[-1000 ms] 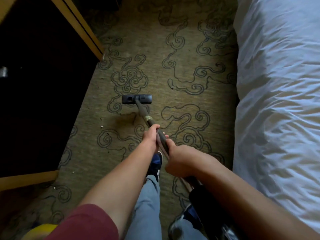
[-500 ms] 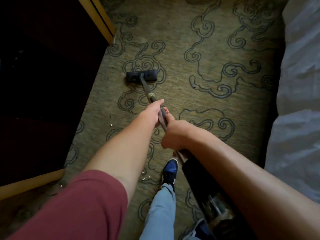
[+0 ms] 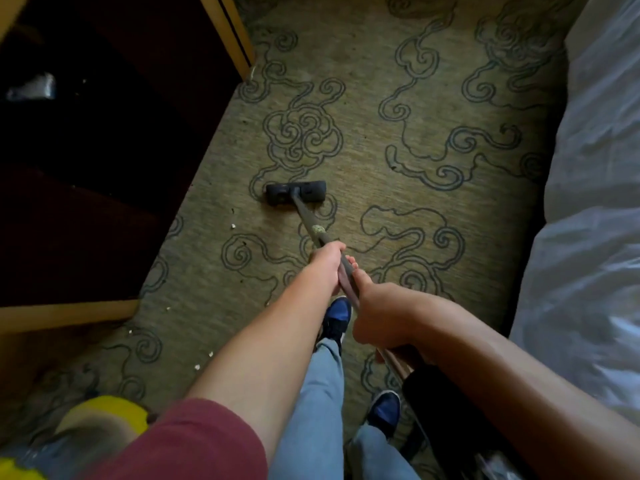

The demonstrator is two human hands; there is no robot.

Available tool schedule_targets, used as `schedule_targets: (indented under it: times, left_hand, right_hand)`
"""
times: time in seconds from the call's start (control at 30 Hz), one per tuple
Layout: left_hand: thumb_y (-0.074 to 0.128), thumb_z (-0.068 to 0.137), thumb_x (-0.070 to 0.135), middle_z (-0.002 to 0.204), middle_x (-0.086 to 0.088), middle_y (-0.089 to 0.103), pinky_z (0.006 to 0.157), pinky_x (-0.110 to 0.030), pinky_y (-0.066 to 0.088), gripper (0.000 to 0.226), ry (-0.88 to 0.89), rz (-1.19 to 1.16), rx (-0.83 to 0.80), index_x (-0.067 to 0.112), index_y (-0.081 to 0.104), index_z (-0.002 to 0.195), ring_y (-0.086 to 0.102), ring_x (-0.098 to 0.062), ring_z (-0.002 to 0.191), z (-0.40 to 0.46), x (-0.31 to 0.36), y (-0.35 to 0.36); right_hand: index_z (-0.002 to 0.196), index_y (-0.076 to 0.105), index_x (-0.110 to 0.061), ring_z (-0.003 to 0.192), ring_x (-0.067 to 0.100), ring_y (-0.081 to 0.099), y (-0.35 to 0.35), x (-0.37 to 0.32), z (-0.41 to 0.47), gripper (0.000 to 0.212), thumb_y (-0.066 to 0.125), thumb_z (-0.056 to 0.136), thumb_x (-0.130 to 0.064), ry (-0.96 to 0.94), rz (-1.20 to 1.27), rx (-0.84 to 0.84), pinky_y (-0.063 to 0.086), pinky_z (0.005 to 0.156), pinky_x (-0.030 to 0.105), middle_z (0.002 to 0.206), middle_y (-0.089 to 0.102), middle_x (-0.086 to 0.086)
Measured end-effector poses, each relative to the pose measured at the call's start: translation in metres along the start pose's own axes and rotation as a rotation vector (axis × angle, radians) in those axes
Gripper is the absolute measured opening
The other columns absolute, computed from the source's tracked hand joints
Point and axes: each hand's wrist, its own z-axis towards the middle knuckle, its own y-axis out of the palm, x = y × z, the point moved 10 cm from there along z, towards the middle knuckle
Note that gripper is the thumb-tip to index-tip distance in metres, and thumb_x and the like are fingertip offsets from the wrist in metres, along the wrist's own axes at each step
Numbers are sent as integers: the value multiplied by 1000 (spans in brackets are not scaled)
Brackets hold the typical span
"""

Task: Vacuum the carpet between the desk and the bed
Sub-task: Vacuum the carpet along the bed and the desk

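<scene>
Pulled nearer, vacuum head (image 3: 295, 193) seemingly beyond both grips.

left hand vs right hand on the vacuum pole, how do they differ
The left hand grips the vacuum pole farther down, nearer the floor head; the right hand grips higher, nearer the body. The left looks paler and lit, the right shadowed. Both wrap the pole.

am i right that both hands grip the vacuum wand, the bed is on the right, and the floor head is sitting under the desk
Not quite. The floor head sits on open carpet between the desk and the bed, not under the desk, as the head view shows. The rest holds: left hand and right hand grip the wand, bed on the right.
</scene>
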Motion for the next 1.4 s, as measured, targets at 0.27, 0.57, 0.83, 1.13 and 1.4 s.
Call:
schedule_targets:
  times: [0.27,0.57,0.83,1.13,1.4]
  left_hand:
    - [58,96,13,70,-9,59,38,-25,43,9,52,198,168,5,56,96,59,-23,56,5,-65,-124]
    - [59,97,19,87,-11,66,37,-24,49,37,95,269,193,2,59,130,61,-26,65,14,-41,-215]
    - [54,96,14,87,-10,67,57,-29,51,13,112,196,186,7,59,107,62,-23,60,5,-63,-259]
    - [59,91,17,75,-7,62,41,-22,41,11,44,100,246,7,58,97,60,-23,47,-35,-154,-279]
    - [62,93,22,69,-7,61,37,-24,36,22,12,137,285,6,59,109,58,-21,47,-68,-245,-295]
  right_hand:
    - [155,1,-19,101,29,65,125,-39,4,96,62,81,-14,-121,254,-45,55,86,39,119,63,13]
    - [148,18,-21,73,35,73,172,-116,40,82,60,82,2,-146,522,-98,60,67,53,96,61,19]
    - [149,14,-33,63,30,70,202,-142,24,87,61,84,3,-111,448,-151,57,47,37,94,61,20]
    - [153,5,-26,82,27,69,238,-121,-39,99,68,77,-23,-105,-96,-132,58,81,42,101,69,10]
    - [155,-5,-27,87,27,69,315,-91,-85,104,65,79,-19,-124,-136,-170,57,84,40,110,68,13]
